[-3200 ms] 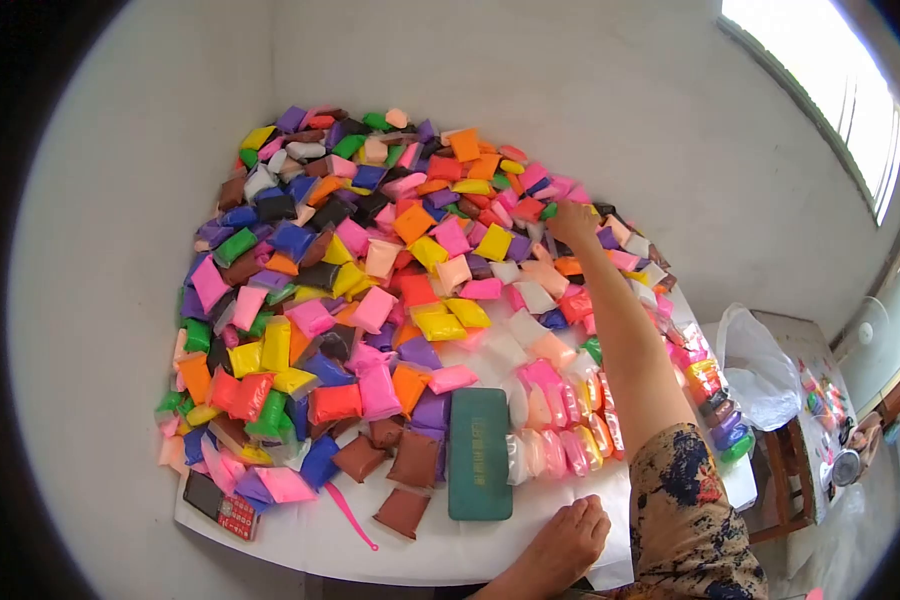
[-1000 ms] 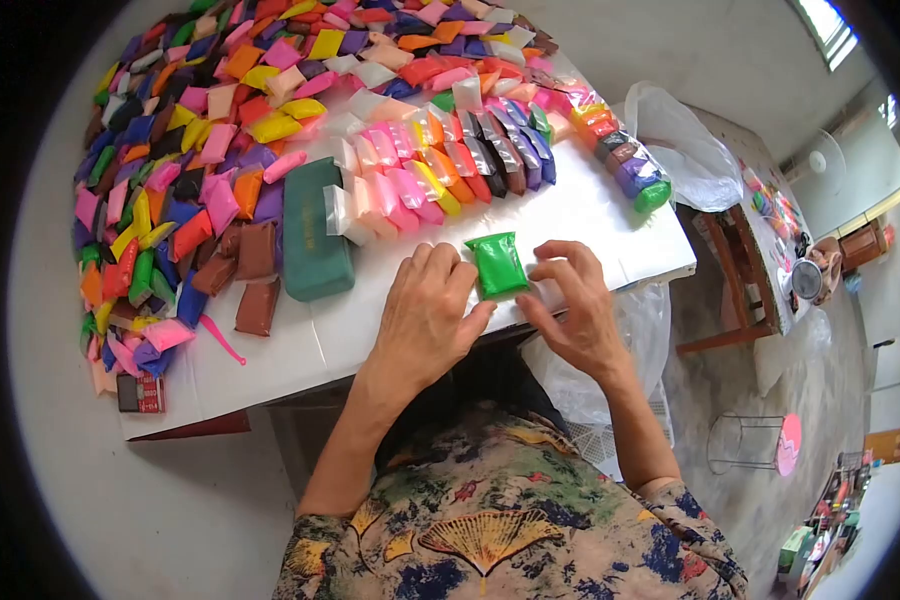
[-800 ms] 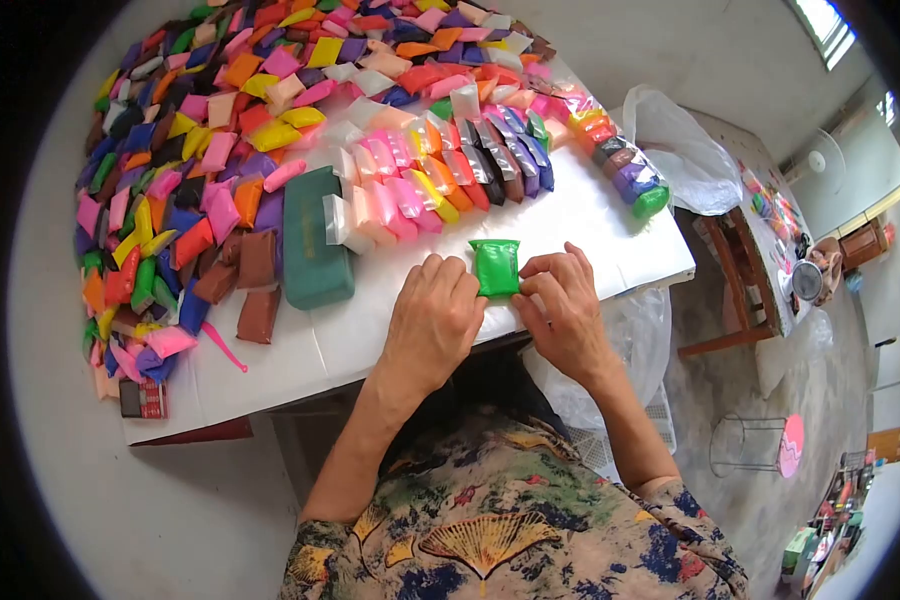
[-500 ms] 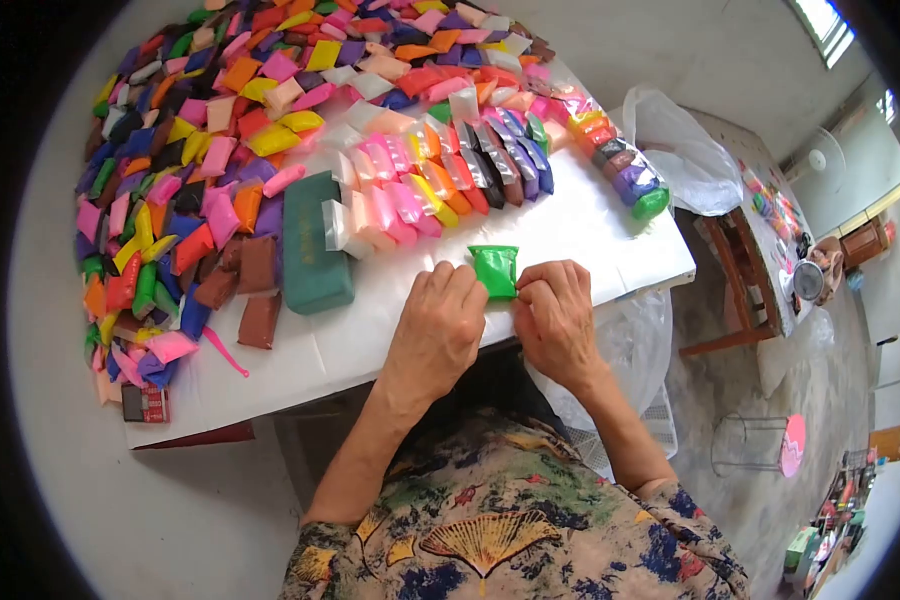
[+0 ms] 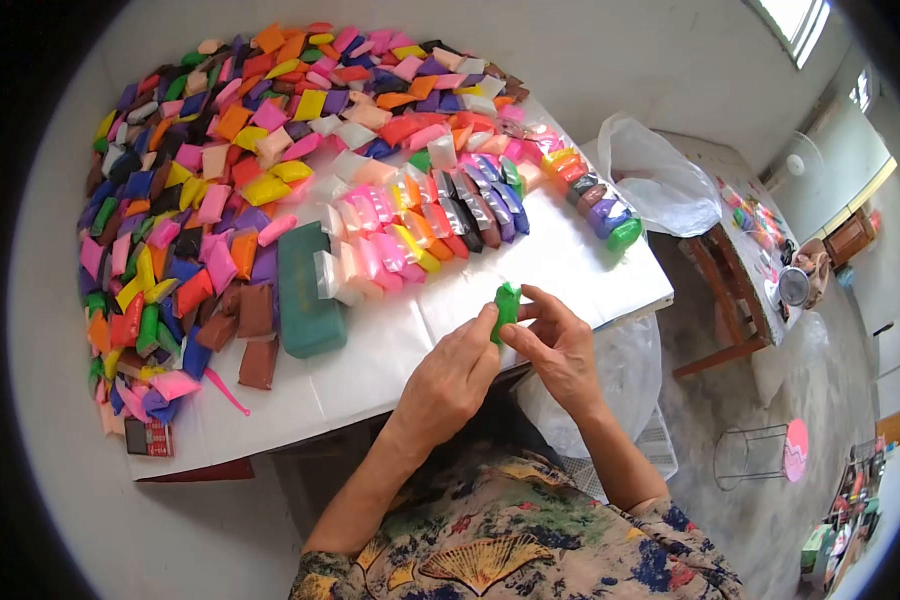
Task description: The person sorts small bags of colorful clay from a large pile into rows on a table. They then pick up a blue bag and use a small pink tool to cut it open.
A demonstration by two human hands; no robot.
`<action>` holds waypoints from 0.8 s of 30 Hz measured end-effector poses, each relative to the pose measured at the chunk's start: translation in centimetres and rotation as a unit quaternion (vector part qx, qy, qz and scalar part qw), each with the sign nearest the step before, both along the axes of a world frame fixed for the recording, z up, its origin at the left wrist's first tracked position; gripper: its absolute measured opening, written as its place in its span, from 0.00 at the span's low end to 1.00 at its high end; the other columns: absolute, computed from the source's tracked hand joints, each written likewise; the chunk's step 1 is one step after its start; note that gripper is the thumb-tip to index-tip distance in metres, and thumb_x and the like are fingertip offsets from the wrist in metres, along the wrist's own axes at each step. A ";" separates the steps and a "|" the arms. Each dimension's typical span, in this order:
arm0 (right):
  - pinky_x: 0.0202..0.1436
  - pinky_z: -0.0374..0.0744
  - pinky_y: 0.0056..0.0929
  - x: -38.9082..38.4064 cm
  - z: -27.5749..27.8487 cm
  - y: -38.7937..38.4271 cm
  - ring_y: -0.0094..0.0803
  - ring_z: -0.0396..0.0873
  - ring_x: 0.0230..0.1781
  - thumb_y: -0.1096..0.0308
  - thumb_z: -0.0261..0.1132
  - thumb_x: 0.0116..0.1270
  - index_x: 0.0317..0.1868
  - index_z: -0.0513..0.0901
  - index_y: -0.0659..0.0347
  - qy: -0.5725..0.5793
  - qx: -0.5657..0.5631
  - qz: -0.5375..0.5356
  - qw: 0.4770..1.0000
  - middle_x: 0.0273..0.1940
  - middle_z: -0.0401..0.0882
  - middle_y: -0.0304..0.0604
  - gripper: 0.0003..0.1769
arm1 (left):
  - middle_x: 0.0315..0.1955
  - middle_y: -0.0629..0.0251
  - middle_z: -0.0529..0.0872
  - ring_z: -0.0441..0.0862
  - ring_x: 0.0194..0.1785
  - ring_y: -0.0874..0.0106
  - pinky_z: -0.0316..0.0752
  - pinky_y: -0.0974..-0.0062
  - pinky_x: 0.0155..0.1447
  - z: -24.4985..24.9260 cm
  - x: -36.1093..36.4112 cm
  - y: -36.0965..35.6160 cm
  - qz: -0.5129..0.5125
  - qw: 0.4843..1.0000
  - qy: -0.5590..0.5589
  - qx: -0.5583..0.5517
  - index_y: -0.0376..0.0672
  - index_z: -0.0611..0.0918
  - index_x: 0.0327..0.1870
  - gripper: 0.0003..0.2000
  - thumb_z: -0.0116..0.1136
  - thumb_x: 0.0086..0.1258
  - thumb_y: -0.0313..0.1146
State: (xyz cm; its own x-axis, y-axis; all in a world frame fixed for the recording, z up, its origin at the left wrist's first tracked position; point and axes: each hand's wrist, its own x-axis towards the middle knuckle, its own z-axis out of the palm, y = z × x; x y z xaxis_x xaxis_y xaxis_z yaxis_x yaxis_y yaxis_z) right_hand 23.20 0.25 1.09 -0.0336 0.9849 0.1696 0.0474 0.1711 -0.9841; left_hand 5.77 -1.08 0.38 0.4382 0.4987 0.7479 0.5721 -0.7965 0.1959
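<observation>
A small green packet (image 5: 507,305) with a shiny wrapper is held upright between my two hands, above the table's front edge. My left hand (image 5: 448,378) pinches its left side, thumb and fingers closed on it. On the other side, my right hand (image 5: 560,355) grips the packet with its thumb low and index finger near the top. Beyond the hands lie neat overlapping rows of coloured packets (image 5: 435,215) with clear wrapper ends. A dark green block-shaped case (image 5: 310,290) rests to the left of these rows.
A large heap of mixed coloured packets (image 5: 210,190) covers the table's left and back. Another row of packets (image 5: 595,195) runs along the right edge. A clear plastic bag (image 5: 655,170) hangs by the second table (image 5: 735,300). A pink-topped stool (image 5: 794,450) stands on the floor.
Both hands have lifted the green packet off the white table surface and turned it more edge-on. My right hand's fingers have shifted up along it. The camera view has tilted slightly.
</observation>
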 end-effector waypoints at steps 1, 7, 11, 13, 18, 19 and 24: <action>0.32 0.75 0.18 0.2 0.2 0.1 0.15 0.76 0.31 0.69 0.74 0.65 0.63 0.76 0.71 0.022 -0.018 0.018 0.999 0.39 0.84 0.38 0.28 | 0.61 0.37 0.76 0.81 0.60 0.50 0.79 0.61 0.62 0.1 0.1 0.1 -0.015 1.000 -0.008 -0.002 0.28 0.77 0.43 0.08 0.57 0.65 0.22; 0.33 0.73 0.15 1.8 1.1 1.3 0.14 0.75 0.31 0.73 0.72 0.65 0.59 0.78 0.69 0.060 -0.065 0.064 0.994 0.38 0.83 0.35 0.23 | 0.62 0.38 0.77 0.79 0.65 0.50 0.78 0.61 0.66 0.6 0.9 0.4 -0.070 0.996 -0.041 -0.045 0.26 0.78 0.49 0.11 0.56 0.66 0.19; 0.33 0.74 0.17 3.8 -0.2 4.6 0.15 0.77 0.32 0.72 0.71 0.63 0.57 0.80 0.66 -0.020 0.028 0.045 0.998 0.36 0.82 0.36 0.22 | 0.62 0.42 0.78 0.80 0.63 0.49 0.79 0.62 0.63 0.8 0.6 0.5 -0.041 0.995 -0.062 -0.059 0.29 0.79 0.48 0.13 0.60 0.62 0.17; 0.34 0.77 0.22 4.9 0.2 7.2 0.21 0.80 0.33 0.72 0.71 0.61 0.56 0.80 0.67 -0.174 0.139 -0.041 0.974 0.41 0.84 0.40 0.22 | 0.62 0.44 0.79 0.80 0.61 0.50 0.80 0.62 0.61 0.5 0.1 0.7 -0.014 0.994 -0.080 -0.072 0.31 0.79 0.47 0.13 0.62 0.61 0.16; 0.43 0.82 0.31 6.1 0.1 13.2 0.33 0.86 0.40 0.72 0.71 0.59 0.57 0.80 0.65 -0.248 0.164 -0.091 0.950 0.48 0.84 0.47 0.24 | 0.58 0.44 0.80 0.81 0.58 0.50 0.78 0.61 0.60 -0.1 -0.7 0.7 0.009 0.986 -0.103 -0.132 0.32 0.79 0.44 0.08 0.60 0.64 0.19; 0.45 0.82 0.32 5.8 0.1 13.7 0.35 0.86 0.40 0.72 0.70 0.59 0.56 0.81 0.64 -0.253 0.167 -0.095 0.948 0.47 0.84 0.48 0.23 | 0.57 0.42 0.79 0.80 0.59 0.49 0.78 0.60 0.60 -0.1 -0.7 0.7 0.003 0.985 -0.100 -0.140 0.32 0.79 0.43 0.08 0.59 0.64 0.20; 0.49 0.80 0.35 5.6 -0.5 14.7 0.39 0.86 0.41 0.71 0.69 0.57 0.53 0.85 0.62 -0.295 0.149 -0.082 0.940 0.42 0.87 0.49 0.21 | 0.55 0.42 0.80 0.81 0.55 0.50 0.78 0.61 0.59 -0.3 -0.8 0.8 0.006 0.983 -0.106 -0.151 0.32 0.79 0.42 0.07 0.59 0.64 0.21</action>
State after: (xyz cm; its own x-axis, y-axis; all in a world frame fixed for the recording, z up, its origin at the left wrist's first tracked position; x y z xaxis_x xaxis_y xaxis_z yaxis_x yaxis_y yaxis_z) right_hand 28.79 14.92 0.58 -0.0611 0.8970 0.4377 0.6200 0.3778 -0.6877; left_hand 5.01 -0.26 0.11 0.2811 0.7158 0.6393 0.5017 -0.6774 0.5380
